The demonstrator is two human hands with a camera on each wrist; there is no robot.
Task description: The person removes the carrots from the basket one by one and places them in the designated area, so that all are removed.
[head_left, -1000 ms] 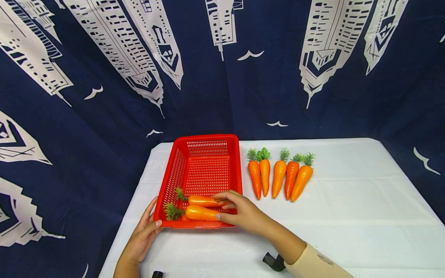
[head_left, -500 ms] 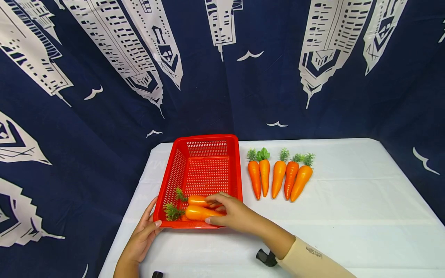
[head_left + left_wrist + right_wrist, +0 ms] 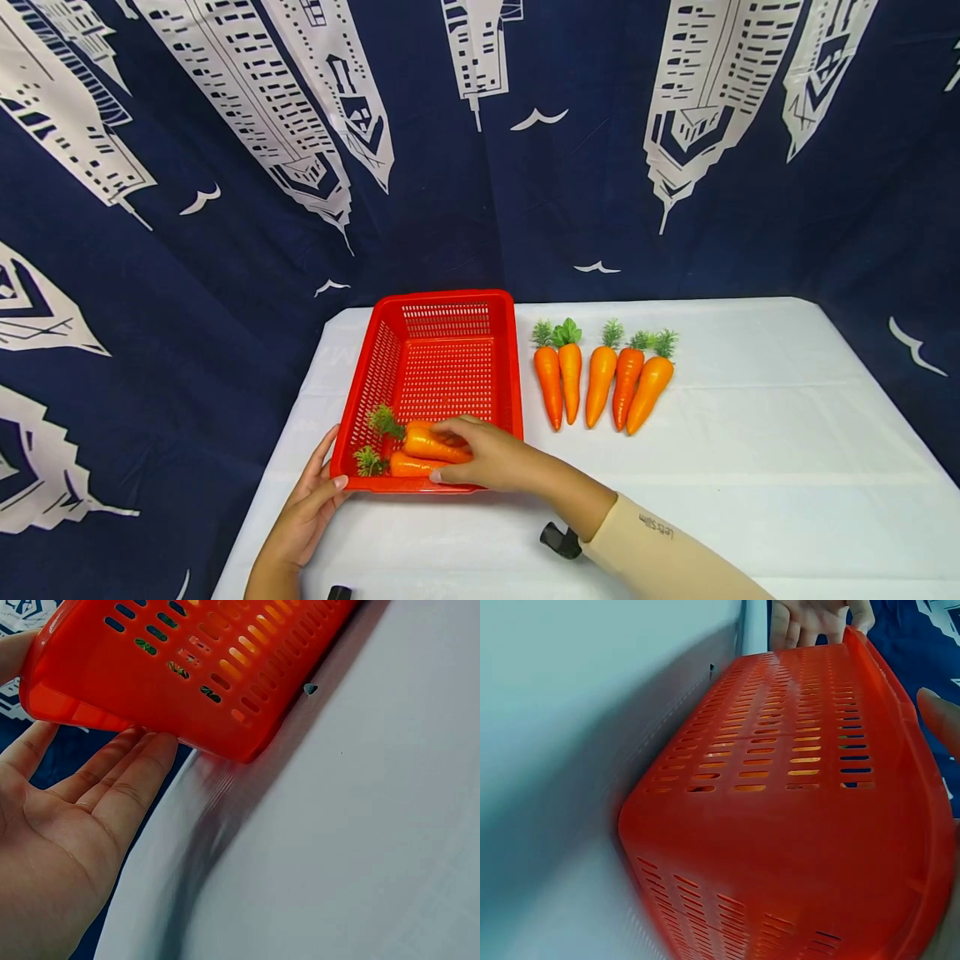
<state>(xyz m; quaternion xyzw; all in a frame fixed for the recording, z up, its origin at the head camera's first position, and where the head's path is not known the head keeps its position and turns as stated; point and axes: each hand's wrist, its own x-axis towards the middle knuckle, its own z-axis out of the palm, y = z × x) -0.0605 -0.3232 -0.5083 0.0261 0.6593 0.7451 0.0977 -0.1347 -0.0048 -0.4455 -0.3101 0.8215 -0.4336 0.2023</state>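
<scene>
In the head view, a red plastic basket [image 3: 450,367] with slotted walls stands on the table's left. My left hand [image 3: 307,508] grips its near left corner, thumb over the rim and fingers along the outer wall. The left wrist view shows those fingers [image 3: 124,791] against the red side. My right hand [image 3: 483,454] reaches over the near right part of the basket and holds an orange carrot [image 3: 429,443] with a green top. Another carrot [image 3: 411,467] lies beneath, along the near wall, partly hidden by the hand. The right wrist view shows mostly the basket's outside [image 3: 780,817].
Several carrots [image 3: 601,387] with green tops lie side by side on the white table [image 3: 750,467], right of the basket. Behind the table hangs a dark blue cloth [image 3: 570,208] with white buildings. A black object [image 3: 561,540] shows by the right forearm.
My right hand has moved left along the carrots. The held carrot has shifted and tilted, uncovering more of the one along the near wall. My left hand has stayed at the corner.
</scene>
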